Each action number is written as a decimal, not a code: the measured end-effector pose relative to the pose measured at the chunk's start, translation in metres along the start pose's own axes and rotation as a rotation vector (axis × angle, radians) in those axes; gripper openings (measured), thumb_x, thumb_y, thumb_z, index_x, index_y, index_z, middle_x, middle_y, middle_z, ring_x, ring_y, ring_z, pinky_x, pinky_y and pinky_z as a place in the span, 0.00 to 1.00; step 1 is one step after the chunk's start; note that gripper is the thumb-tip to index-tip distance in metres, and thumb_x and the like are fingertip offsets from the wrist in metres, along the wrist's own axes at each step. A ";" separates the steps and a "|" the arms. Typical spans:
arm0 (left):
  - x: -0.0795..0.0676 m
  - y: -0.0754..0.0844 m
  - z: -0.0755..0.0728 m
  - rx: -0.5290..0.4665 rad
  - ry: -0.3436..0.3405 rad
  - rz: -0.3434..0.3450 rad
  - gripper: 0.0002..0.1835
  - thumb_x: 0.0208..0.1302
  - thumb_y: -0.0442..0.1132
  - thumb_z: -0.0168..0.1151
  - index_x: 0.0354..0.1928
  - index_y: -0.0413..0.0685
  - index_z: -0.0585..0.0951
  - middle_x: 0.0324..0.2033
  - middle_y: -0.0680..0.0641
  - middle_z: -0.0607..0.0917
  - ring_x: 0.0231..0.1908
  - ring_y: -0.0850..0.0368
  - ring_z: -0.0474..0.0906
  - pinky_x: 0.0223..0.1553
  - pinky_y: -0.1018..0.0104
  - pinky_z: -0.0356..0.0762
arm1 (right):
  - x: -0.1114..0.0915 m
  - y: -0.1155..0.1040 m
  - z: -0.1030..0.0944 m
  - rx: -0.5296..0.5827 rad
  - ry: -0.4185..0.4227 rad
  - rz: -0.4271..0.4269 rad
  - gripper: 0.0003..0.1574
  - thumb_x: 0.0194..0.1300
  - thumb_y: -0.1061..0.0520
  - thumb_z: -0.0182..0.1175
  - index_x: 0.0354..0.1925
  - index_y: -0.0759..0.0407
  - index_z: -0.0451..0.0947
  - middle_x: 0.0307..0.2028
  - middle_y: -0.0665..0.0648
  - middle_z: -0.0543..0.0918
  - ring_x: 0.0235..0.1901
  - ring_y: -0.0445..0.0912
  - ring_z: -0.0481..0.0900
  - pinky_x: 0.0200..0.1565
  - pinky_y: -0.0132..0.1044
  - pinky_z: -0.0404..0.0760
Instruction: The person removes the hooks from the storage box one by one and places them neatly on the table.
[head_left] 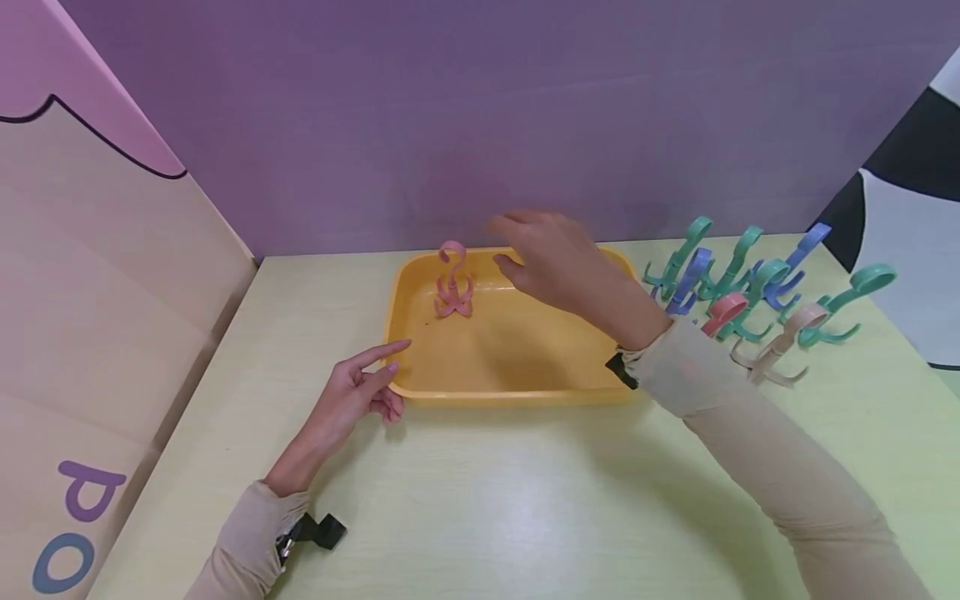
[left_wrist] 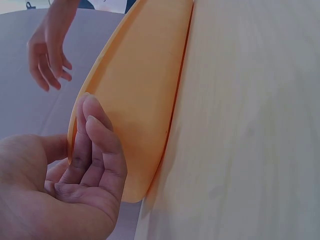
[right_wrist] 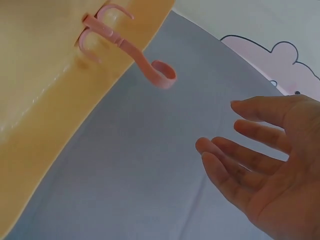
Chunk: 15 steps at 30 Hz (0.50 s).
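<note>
A shallow yellow tray [head_left: 517,398] lies on the table. Inside its back left part stands a pink multi-pronged plastic hook [head_left: 453,287], its curled top upward. My left hand [head_left: 351,392] holds the tray's left front corner, with index finger and thumb over the rim and the other fingers curled against the outside [left_wrist: 95,160]. My right hand [head_left: 558,262] is above the tray's back edge, fingers loosely spread with nothing in them. In the right wrist view the pink hook [right_wrist: 127,47] stands apart from that hand's fingertips [right_wrist: 202,145].
Right of the tray stand several similar hooks: green [head_left: 858,287], blue [head_left: 810,242], red [head_left: 725,310] and pale pink [head_left: 783,337]. A purple panel [head_left: 480,125] rises behind the table; a printed panel [head_left: 97,250] borders the left side. My right forearm crosses the tray's right end.
</note>
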<state>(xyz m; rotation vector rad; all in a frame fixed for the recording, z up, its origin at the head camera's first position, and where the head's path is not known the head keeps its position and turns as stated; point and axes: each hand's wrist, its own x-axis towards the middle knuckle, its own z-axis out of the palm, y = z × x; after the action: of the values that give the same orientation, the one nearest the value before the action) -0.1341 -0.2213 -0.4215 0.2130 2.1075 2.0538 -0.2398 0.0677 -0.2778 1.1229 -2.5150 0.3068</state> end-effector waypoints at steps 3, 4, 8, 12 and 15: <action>0.000 0.000 0.000 -0.001 -0.002 -0.001 0.25 0.76 0.41 0.54 0.71 0.40 0.69 0.20 0.44 0.85 0.20 0.55 0.82 0.25 0.64 0.83 | 0.010 -0.001 0.008 0.007 -0.028 0.005 0.17 0.65 0.59 0.64 0.52 0.59 0.78 0.44 0.58 0.83 0.35 0.54 0.80 0.37 0.49 0.81; 0.001 0.000 0.001 -0.001 -0.001 -0.001 0.25 0.76 0.41 0.54 0.71 0.41 0.69 0.20 0.44 0.85 0.20 0.55 0.82 0.25 0.64 0.83 | 0.013 -0.002 0.010 0.012 -0.037 0.009 0.17 0.65 0.60 0.63 0.52 0.59 0.78 0.44 0.58 0.83 0.36 0.54 0.80 0.37 0.49 0.81; 0.001 -0.001 0.001 -0.001 -0.001 0.000 0.25 0.76 0.41 0.54 0.71 0.40 0.69 0.20 0.44 0.85 0.20 0.55 0.82 0.26 0.64 0.83 | 0.025 -0.003 0.020 0.039 -0.088 0.032 0.19 0.65 0.62 0.61 0.54 0.59 0.77 0.46 0.58 0.83 0.38 0.55 0.81 0.36 0.49 0.81; 0.001 -0.001 0.000 0.003 -0.005 0.005 0.26 0.76 0.41 0.55 0.70 0.40 0.69 0.20 0.44 0.85 0.20 0.54 0.82 0.26 0.63 0.83 | 0.037 -0.004 0.033 0.045 -0.155 0.053 0.23 0.64 0.64 0.60 0.58 0.57 0.78 0.50 0.58 0.83 0.45 0.56 0.82 0.38 0.49 0.81; 0.001 -0.001 0.000 0.003 -0.008 0.008 0.25 0.76 0.41 0.55 0.70 0.41 0.69 0.20 0.44 0.86 0.20 0.54 0.82 0.26 0.63 0.83 | 0.044 -0.004 0.044 0.049 -0.187 0.063 0.21 0.63 0.66 0.60 0.54 0.55 0.80 0.47 0.57 0.84 0.42 0.53 0.81 0.35 0.46 0.80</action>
<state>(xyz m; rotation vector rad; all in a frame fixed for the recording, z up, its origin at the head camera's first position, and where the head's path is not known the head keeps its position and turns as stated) -0.1354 -0.2207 -0.4225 0.2303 2.1084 2.0508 -0.2741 0.0208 -0.2995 1.1396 -2.7242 0.2939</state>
